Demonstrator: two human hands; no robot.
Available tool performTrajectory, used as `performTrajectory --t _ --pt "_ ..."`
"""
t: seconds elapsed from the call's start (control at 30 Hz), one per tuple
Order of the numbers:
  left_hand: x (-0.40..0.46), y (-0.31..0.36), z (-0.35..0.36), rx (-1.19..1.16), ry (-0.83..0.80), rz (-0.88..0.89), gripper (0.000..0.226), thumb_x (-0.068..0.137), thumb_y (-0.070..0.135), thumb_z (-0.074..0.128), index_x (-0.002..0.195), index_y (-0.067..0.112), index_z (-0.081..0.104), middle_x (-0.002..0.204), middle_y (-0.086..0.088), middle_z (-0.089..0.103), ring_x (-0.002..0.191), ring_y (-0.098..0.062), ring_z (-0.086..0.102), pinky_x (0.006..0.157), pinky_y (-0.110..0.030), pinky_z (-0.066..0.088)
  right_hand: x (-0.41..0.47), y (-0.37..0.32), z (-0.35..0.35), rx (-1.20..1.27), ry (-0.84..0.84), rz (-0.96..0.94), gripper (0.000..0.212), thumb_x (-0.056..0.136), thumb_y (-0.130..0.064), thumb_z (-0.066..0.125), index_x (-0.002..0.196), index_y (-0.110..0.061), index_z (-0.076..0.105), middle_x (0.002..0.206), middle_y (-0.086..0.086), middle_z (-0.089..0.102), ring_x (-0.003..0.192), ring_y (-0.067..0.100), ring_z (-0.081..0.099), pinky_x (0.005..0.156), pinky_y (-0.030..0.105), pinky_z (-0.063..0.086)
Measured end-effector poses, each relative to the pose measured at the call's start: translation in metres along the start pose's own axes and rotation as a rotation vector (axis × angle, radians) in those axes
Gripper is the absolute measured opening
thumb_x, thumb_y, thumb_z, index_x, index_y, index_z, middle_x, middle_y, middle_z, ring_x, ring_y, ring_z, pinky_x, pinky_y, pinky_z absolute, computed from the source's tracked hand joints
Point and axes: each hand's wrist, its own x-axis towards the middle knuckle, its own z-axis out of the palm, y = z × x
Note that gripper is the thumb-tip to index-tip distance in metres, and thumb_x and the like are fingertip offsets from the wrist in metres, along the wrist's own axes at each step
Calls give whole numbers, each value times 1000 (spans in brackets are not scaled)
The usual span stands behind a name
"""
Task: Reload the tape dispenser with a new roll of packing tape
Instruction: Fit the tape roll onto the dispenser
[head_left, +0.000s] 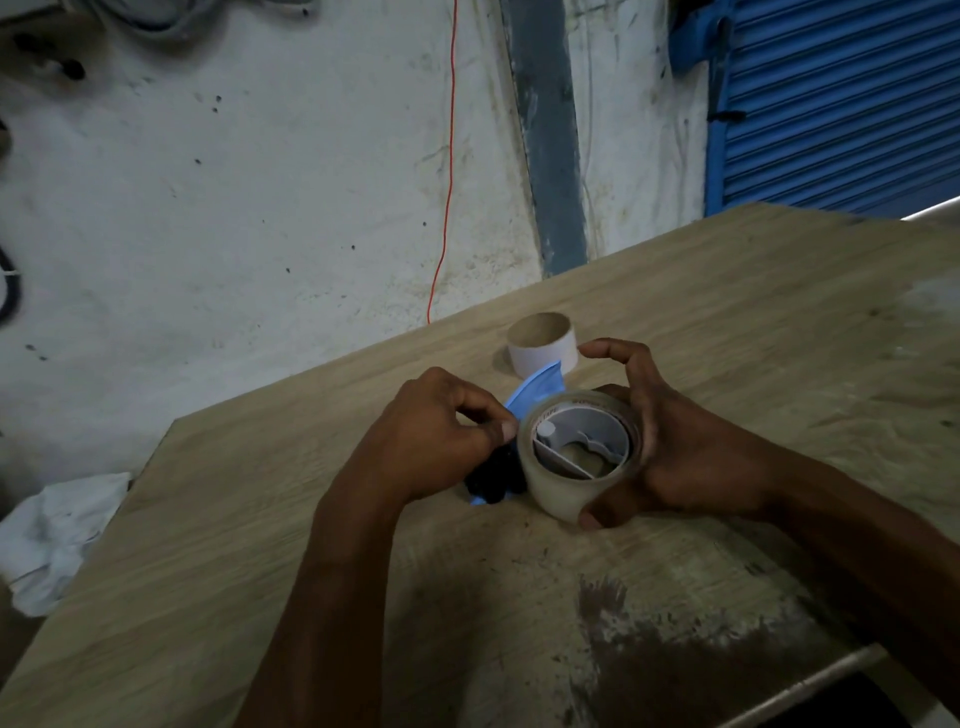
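A roll of clear packing tape (558, 491) sits on the hub of a blue tape dispenser (540, 387), low over the wooden table (260, 545). My right hand (670, 452) wraps the roll from the right, thumb under its near edge. At the roll's left rim my left hand (441, 441) pinches with thumb and forefinger; whether it holds the tape's end or the dispenser frame I cannot tell. The dispenser's black handle (491, 483) shows below my left hand, mostly hidden. An empty cardboard tape core (543, 345) stands on the table just behind.
A crumpled white cloth (57, 535) lies off the table's left edge. A dirty white wall with a red wire (449, 156) rises behind the table. A blue roller shutter (841, 104) is at the upper right. The table's near right has a dark stain (675, 649).
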Motion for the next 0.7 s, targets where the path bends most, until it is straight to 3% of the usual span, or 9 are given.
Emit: performTrajectory --t 0.1,0.23,0.33,0.47,0.57,0.63,0.7 --pt "1 0 -1 13 -48 8 13 94 19 72 91 28 81 94 16 76 88 0 69 84 -31 60 0 -1 -2 -17 -16 13 138 48 -17 103 146 -44 10 126 -1 66 116 5 65 100 28 54" --pt "2 0 6 175 34 78 14 97 18 67 89 28 72 107 11 60 97 -11 61 90 -42 55 2 -6 -3 -22 3 38 123 49 -17 103 144 -41 27 126 -11 65 113 -1 65 98 25 55" --pt "3 2 9 250 70 118 13 97 11 65 97 22 73 117 7 48 96 -16 61 85 -43 56 5 -10 -4 -58 11 66 107 48 -23 103 137 -36 46 122 -17 67 109 -5 65 96 25 55" --pt "1 4 7 337 119 125 14 95 9 67 98 21 73 122 7 37 87 -18 65 75 -38 56 10 -12 0 -129 33 87 104 45 -31 102 133 -38 48 119 -16 68 106 -1 66 95 29 56" --pt "-1 3 6 316 106 74 16 96 8 65 97 23 71 123 8 38 85 -17 64 64 -22 49 12 -18 -4 -229 -53 134 121 43 -48 100 145 -39 36 138 -16 56 125 4 57 106 35 51" --pt "0 3 9 291 104 39 18 97 7 64 96 24 70 122 9 39 90 -17 62 66 -22 50 13 -28 -7 -359 -74 159 148 36 -70 92 157 -43 11 161 -10 29 146 15 34 116 46 41" --pt "0 4 10 277 99 29 22 96 5 64 93 26 67 122 9 39 92 -16 61 64 -19 49 16 -43 -4 -422 -28 132 155 32 -80 87 158 -46 2 166 -8 18 150 20 26 118 49 37"
